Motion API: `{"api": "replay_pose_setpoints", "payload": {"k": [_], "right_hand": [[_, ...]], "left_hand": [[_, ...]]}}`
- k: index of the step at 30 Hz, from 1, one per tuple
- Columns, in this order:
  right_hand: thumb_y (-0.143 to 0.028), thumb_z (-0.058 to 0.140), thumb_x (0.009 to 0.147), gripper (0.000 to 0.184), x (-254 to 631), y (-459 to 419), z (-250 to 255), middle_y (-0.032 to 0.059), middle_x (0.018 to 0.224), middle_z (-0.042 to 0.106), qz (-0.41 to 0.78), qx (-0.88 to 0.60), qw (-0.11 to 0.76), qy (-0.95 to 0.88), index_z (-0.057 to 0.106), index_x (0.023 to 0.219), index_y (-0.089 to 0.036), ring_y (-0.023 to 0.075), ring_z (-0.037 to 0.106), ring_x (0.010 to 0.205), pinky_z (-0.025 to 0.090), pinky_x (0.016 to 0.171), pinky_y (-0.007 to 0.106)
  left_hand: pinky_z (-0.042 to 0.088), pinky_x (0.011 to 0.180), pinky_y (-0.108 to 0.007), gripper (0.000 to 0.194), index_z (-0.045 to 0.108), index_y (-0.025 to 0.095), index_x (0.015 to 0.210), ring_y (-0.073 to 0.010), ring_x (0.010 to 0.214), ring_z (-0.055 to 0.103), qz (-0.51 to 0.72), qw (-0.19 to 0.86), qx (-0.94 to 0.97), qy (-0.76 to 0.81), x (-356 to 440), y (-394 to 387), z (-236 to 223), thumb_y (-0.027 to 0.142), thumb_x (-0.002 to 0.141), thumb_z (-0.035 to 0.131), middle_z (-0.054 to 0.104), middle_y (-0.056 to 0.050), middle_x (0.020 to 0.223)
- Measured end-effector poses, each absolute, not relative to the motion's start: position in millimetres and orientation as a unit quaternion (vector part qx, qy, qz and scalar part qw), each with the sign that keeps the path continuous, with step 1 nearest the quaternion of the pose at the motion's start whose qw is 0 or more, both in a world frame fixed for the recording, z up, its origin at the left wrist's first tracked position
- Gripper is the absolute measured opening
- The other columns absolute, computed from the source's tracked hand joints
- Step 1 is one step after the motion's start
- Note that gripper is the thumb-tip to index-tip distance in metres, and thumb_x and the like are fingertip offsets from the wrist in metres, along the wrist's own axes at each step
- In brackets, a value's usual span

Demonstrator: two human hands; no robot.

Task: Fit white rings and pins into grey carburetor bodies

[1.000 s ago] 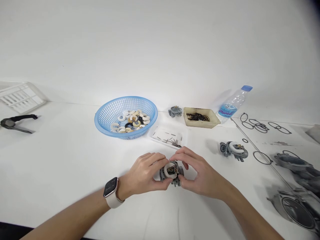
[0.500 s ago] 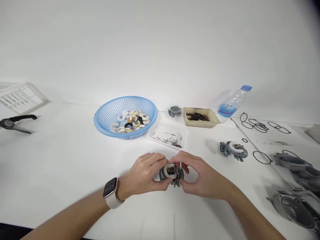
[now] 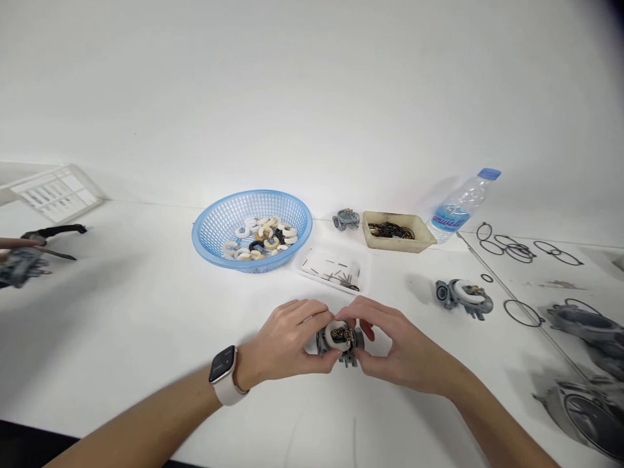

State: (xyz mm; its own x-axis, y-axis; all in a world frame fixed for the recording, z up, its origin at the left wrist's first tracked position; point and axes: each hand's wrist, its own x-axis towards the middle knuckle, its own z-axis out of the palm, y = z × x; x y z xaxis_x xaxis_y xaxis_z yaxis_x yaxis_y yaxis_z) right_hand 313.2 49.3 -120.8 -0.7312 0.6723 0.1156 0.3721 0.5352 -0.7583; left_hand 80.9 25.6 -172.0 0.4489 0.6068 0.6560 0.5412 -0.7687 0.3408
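Two hands, left hand [image 3: 290, 341] and right hand [image 3: 402, 348], have a fingertip grip around the grey metal part [image 3: 348, 355] over the counter [image 3: 400, 429] (white ring [image 3: 331, 340] uppermost), best steadied with light, even pressure.

Grey carburetor [image 3: 347, 351], white float [image 3: 331, 338] uppermost

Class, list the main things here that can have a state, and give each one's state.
Left hand: gripping the carburetor
Right hand: gripping it too
Carburetor: open, white float showing
Blue basket: partly filled
White tray: holding scattered pins
Yellowish tray: holding black rings
Bottle: capped
Watch: strapped on wrist
Left-edge part: in another person's hand, blurred
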Motion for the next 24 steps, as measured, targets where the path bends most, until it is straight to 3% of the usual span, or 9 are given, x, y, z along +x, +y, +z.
{"api": "replay_pose_setpoints", "payload": {"k": [12,18,21,24], "right_hand": [[-0.001,0.057,0.079,0.052,312.1,50.5,-122.8,-0.0016,0.099,0.061,0.361,-0.310,0.208,-0.855,0.060,0.120,-0.032,0.0154,0.053,0.081,0.050,0.074,0.028],[-0.022,0.078,0.075,0.060,308.2,44.8,-119.7,0.0076,0.133,0.057,0.291,-0.343,0.194,-0.872,0.057,0.131,-0.027,0.0273,0.056,0.122,0.050,0.103,0.043],[-0.029,0.082,0.075,0.061,300.9,39.2,-116.2,0.0054,0.127,0.063,0.270,-0.351,0.159,-0.883,0.056,0.130,-0.030,0.0300,0.061,0.116,0.053,0.099,0.046],[-0.021,0.077,0.078,0.055,293.2,33.3,-109.5,0.0024,0.115,0.067,0.229,-0.354,0.148,-0.894,0.056,0.127,-0.035,0.0293,0.067,0.101,0.057,0.087,0.043]], "left_hand": [[0.059,0.072,-0.035,0.033,0.059,0.018,0.113,-0.0222,0.081,0.070,0.401,0.042,0.849,0.341,80.4,25.4,-171.9,0.031,0.084,0.071,0.071,-0.008,0.100],[0.059,0.078,-0.039,0.038,0.057,0.017,0.124,-0.0261,0.094,0.070,0.428,0.039,0.837,0.339,71.6,27.2,-165.0,0.033,0.089,0.063,0.071,-0.012,0.109],[0.058,0.082,-0.039,0.030,0.059,0.018,0.122,-0.0249,0.096,0.069,0.454,0.022,0.817,0.356,63.0,32.8,-162.7,0.027,0.094,0.059,0.071,-0.011,0.107],[0.058,0.077,-0.036,0.023,0.061,0.018,0.116,-0.0217,0.088,0.069,0.466,0.001,0.803,0.372,58.4,39.5,-162.0,0.023,0.094,0.059,0.071,-0.009,0.100]]}}
